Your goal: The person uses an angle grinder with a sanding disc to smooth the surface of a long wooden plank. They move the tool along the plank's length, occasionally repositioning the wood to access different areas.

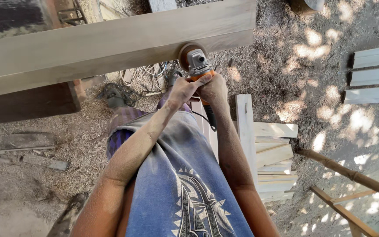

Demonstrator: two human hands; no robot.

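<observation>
A long pale wooden plank (88, 48) lies across the top of the view on a dark support (27, 103). An orange and grey angle grinder (196, 61) has its round sanding disc (188, 49) pressed against the plank's near edge. My left hand (184, 90) and my right hand (213, 87) are both wrapped around the grinder's body, side by side. A black cable (210, 118) hangs down from the tool between my arms.
Sawdust and shavings cover the ground. A stack of short cut boards (273, 162) lies to the right of my legs. More pale boards (373, 74) sit at far right, and a wooden frame (352, 193) at lower right. Tangled wires (152, 77) lie under the plank.
</observation>
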